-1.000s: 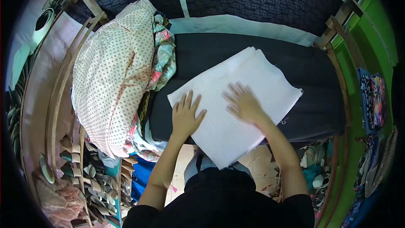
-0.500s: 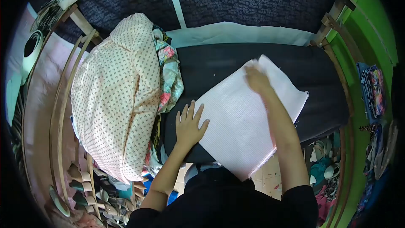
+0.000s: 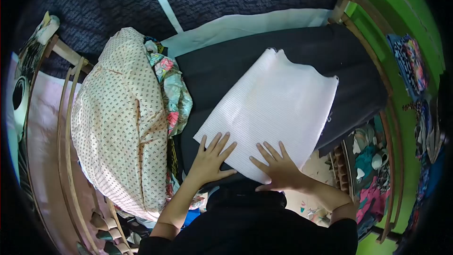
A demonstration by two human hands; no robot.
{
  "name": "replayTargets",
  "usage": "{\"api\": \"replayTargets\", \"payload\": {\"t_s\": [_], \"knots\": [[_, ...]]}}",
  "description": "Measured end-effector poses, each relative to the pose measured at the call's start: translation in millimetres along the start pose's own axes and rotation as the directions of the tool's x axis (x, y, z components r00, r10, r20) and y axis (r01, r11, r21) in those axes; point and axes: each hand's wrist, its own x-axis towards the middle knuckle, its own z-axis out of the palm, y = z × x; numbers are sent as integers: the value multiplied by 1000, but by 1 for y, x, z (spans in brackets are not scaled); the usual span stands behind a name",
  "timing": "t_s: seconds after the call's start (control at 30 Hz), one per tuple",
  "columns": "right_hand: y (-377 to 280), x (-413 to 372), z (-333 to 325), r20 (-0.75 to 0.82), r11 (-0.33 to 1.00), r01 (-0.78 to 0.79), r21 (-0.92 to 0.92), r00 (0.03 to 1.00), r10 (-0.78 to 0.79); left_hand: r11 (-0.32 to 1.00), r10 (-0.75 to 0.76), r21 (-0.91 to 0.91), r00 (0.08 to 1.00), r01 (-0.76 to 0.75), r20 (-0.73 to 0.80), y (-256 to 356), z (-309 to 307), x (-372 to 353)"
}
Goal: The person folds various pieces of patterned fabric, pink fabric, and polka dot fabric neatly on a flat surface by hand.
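The white cloth (image 3: 278, 97) lies aslant on the black-covered desk (image 3: 358, 66), right of a patterned bundle (image 3: 111, 123). The left hand (image 3: 207, 164) and right hand (image 3: 279, 171) rest at its near end, each grip spread apart; how firmly they press, I can't quite tell.

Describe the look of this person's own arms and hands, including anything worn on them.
Short, plain black fabric sleeves leave both forearms bare. The left hand and right hand are gloveless, five slender fingers visible on each; no watch, bracelet or ring shows.
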Motion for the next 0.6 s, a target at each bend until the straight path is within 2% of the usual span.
{"api": "replayTargets", "payload": {"t_s": [0.2,0.33,0.43,0.47,0.5,0.6], "knots": [[-15,-8,21,-199,990,-99,-103,977,77,986,165,2,984,-166,-60,17,11,24],[-14,-14,19,-230,991,-36,128,971,65,958,266,-101,963,-268,-39,19,-2,26],[-12,-19,7,-176,971,-20,240,982,64,971,237,-29,971,-237,24,8,-4,23],[-12,-20,6,-156,965,-27,262,985,70,973,230,51,965,-226,-123,-3,0,23],[-11,-21,5,-139,959,-34,280,987,76,983,182,47,953,-176,-243,-9,-2,25],[-7,-27,1,-123,956,-76,283,986,114,989,149,58,932,-137,-331,-29,-19,30]]}}
